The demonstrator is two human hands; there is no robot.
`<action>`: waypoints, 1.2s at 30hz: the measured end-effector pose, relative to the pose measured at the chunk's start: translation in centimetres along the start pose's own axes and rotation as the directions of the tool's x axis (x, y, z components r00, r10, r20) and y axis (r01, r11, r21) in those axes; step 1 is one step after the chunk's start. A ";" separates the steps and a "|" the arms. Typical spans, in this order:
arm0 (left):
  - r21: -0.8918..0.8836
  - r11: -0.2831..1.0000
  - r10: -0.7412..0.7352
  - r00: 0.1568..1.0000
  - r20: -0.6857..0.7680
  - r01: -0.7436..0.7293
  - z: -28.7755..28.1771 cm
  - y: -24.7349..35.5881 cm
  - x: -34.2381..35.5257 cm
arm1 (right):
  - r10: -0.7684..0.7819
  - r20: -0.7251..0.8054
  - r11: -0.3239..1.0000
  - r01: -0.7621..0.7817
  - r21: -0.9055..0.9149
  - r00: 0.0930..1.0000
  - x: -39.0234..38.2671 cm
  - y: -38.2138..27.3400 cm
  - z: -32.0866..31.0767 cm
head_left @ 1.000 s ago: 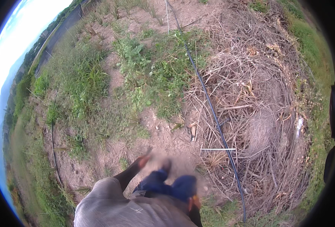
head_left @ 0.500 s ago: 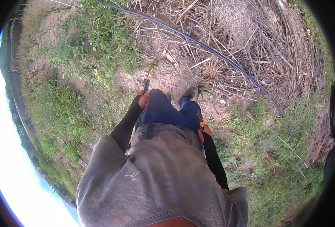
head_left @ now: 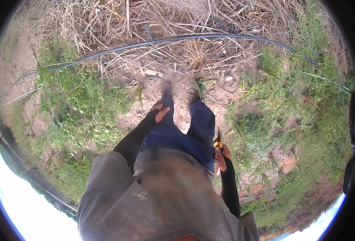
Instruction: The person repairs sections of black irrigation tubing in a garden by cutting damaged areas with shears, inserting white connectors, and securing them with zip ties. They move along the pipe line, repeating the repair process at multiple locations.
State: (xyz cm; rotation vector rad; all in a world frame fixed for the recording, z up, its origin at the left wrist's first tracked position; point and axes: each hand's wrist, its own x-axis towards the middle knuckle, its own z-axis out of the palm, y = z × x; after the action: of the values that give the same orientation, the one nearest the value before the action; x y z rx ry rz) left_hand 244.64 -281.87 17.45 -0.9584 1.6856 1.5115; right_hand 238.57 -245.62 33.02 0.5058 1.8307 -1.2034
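My left hand [head_left: 161, 114] is in front of my left thigh, fingers extended and loosely apart; nothing shows in it. Beside my right hip, my right hand [head_left: 221, 156] is closed around a yellow-handled tool [head_left: 218, 144] with a dark, pointed end aimed forward. The fingers hide part of its handle, so its exact kind is unclear. A small spiky green plant [head_left: 201, 86] stands by my right shoe [head_left: 195, 95]. Another thin-leaved, yellowish-green plant [head_left: 139, 93] is left of my left shoe [head_left: 166, 88].
A dark hose [head_left: 177, 38] arcs across the ground ahead, along a heap of dry stalks [head_left: 173, 16]. Green weeds [head_left: 85, 100] grow on the left, with more grass and weeds [head_left: 265, 116] on the right. A thin pale strip [head_left: 326, 79] lies at far right.
My view has turned, bringing the hose across the front. A dark thing seen at my left hand earlier no longer shows there. The yellow-handled tool in my right hand is more exposed.
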 end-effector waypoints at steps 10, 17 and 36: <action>0.661 0.716 0.195 0.973 0.122 -0.226 2.8 -3.0 18.8 | -0.084 -0.243 0.960 0.013 -0.279 0.966 30.9 19.4 -6.9; 0.460 0.804 -0.412 0.911 -0.028 0.378 8.1 -14.5 38.3 | -0.119 -0.030 0.793 0.077 -0.604 0.992 49.2 27.5 -4.0; 0.919 0.086 -0.254 0.883 0.394 -0.385 12.4 -19.0 57.4 | -0.164 -0.020 0.957 0.154 -0.245 0.986 66.9 40.6 -0.1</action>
State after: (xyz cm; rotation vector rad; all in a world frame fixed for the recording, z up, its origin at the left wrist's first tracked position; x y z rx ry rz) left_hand 232.07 -275.64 -42.66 0.3171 1.8009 0.1653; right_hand 231.16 -235.17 -44.14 0.2489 2.0517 -1.0588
